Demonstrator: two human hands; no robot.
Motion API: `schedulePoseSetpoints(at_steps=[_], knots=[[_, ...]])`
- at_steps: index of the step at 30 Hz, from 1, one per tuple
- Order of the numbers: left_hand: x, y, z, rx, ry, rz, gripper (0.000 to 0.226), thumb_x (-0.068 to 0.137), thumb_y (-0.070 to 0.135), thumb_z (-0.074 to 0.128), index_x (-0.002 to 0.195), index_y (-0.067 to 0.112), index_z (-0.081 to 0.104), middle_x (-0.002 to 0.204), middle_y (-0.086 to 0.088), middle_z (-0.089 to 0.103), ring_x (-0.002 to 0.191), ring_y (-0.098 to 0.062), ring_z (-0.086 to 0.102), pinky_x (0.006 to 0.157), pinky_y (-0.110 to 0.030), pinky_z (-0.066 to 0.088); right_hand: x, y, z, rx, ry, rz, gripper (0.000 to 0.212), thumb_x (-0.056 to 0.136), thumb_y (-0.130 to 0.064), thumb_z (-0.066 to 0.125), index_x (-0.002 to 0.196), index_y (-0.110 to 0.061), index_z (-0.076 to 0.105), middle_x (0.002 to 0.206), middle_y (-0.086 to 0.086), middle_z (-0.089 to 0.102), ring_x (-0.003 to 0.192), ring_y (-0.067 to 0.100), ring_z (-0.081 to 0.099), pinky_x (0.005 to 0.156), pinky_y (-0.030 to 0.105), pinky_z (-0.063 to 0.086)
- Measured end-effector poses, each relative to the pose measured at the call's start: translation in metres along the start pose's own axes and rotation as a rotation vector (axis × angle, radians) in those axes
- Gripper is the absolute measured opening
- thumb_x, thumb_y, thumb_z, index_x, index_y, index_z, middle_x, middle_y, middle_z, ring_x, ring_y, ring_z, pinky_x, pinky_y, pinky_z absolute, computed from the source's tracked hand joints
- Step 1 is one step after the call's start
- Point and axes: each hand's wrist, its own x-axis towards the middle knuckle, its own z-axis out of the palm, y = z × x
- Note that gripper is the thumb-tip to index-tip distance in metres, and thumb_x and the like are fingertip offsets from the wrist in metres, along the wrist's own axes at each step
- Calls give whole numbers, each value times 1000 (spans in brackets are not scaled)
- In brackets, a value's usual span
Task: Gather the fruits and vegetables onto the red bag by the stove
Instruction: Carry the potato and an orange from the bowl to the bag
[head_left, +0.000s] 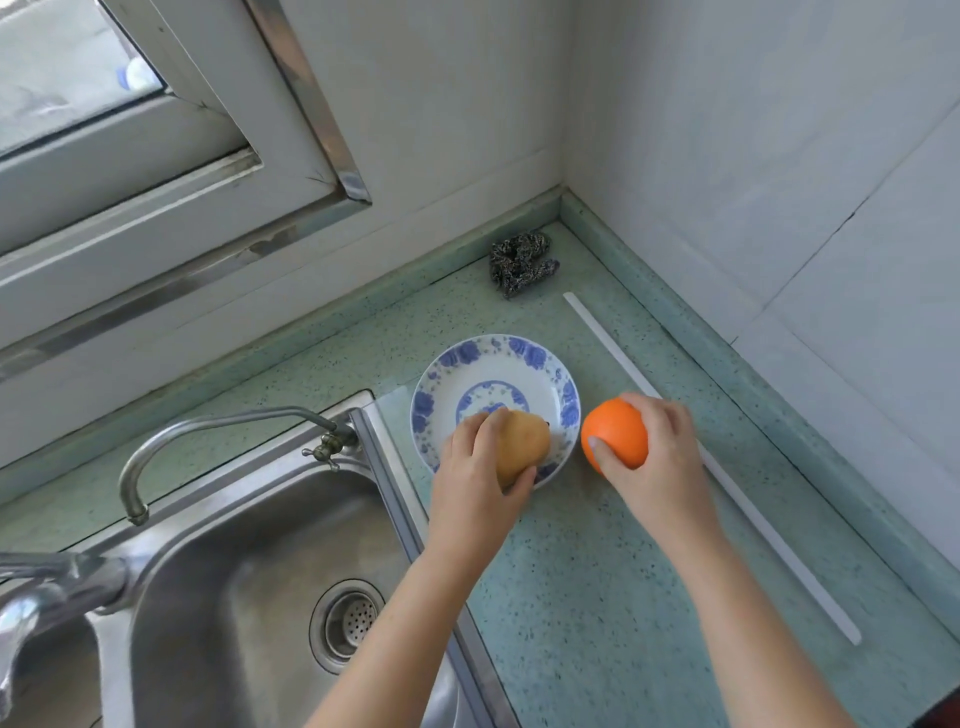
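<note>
My left hand (472, 467) is closed around a yellow-brown pear (524, 441), held over the near rim of a white plate with blue flowers (493, 364). My right hand (660, 447) grips an orange (615, 436) just right of the plate, above the green speckled counter (597, 597). Whether either fruit touches the surface below it cannot be told. The red bag and the stove are out of view, apart from a dark red sliver at the bottom right corner (943, 714).
A steel sink (234, 597) with a drain strainer and a curved tap (171, 441) fills the lower left. A dark patterned scrunchie (522, 262) lies in the counter's back corner. A long white strip (727, 478) runs along the counter by the tiled right wall. A window sits upper left.
</note>
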Motion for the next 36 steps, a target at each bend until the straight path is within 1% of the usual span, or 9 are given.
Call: schedulePoseSetpoints(at_steps=[5, 13, 19, 21, 24, 26, 29, 33, 36], knots=[[-1, 0, 3, -88, 0, -61, 62, 80, 24, 70, 134, 13, 41, 130, -5, 42, 120, -22, 40, 96, -28, 34, -6, 1, 2, 19, -5, -2, 59, 71, -21, 76, 123, -17, 49, 122, 10, 42, 97, 16, 41, 77, 29, 36], [-8, 4, -6, -185, 56, -78, 61, 78, 23, 72, 131, 15, 43, 121, 4, 41, 107, -3, 35, 90, -13, 26, -15, -2, -1, 43, 22, -22, 58, 69, -18, 78, 120, -14, 51, 119, 11, 43, 97, 19, 43, 77, 30, 36], [-28, 7, -25, -228, 99, -107, 61, 78, 26, 71, 131, 20, 43, 122, 8, 42, 108, -4, 38, 90, -19, 32, -26, -25, -13, 89, 53, -97, 56, 70, -18, 77, 119, -16, 50, 114, -5, 35, 101, 17, 44, 77, 28, 36], [-39, 7, -34, -233, 132, -116, 60, 78, 26, 71, 131, 21, 43, 120, 12, 41, 107, 0, 37, 88, -16, 30, -31, -35, -16, 109, 41, -130, 56, 71, -18, 76, 120, -17, 50, 116, -4, 35, 104, 17, 43, 76, 24, 37], [-56, 6, -48, -236, 189, -129, 59, 76, 26, 73, 128, 23, 45, 116, 14, 41, 105, -2, 40, 85, -16, 32, -40, -50, -17, 118, 24, -203, 56, 70, -18, 77, 120, -16, 50, 120, 3, 39, 104, 16, 42, 75, 13, 33], [-69, 4, -57, -239, 220, -136, 59, 75, 26, 74, 128, 23, 46, 113, 14, 42, 105, -4, 42, 81, -11, 33, -48, -59, -17, 119, 6, -247, 56, 70, -17, 77, 119, -14, 50, 122, 7, 41, 104, 15, 41, 76, 17, 34], [-88, 1, -69, -254, 280, -139, 59, 73, 23, 75, 126, 23, 48, 110, 13, 45, 103, -4, 45, 80, -3, 32, -65, -72, -16, 142, -28, -283, 56, 70, -19, 77, 120, -16, 50, 120, -1, 37, 104, 15, 42, 79, 19, 36], [-117, -4, -84, -272, 364, -136, 59, 71, 23, 77, 123, 25, 50, 107, 23, 43, 99, 1, 45, 80, -1, 31, -89, -87, -12, 150, -81, -329, 55, 71, -21, 76, 120, -19, 50, 121, -4, 37, 110, 19, 44, 84, 27, 39], [-144, -10, -95, -267, 422, -144, 60, 69, 23, 79, 122, 24, 51, 105, 24, 43, 95, 4, 45, 80, 0, 30, -111, -101, -7, 157, -124, -380, 55, 71, -29, 71, 120, -22, 49, 121, -6, 36, 112, 15, 43, 88, 29, 40]])
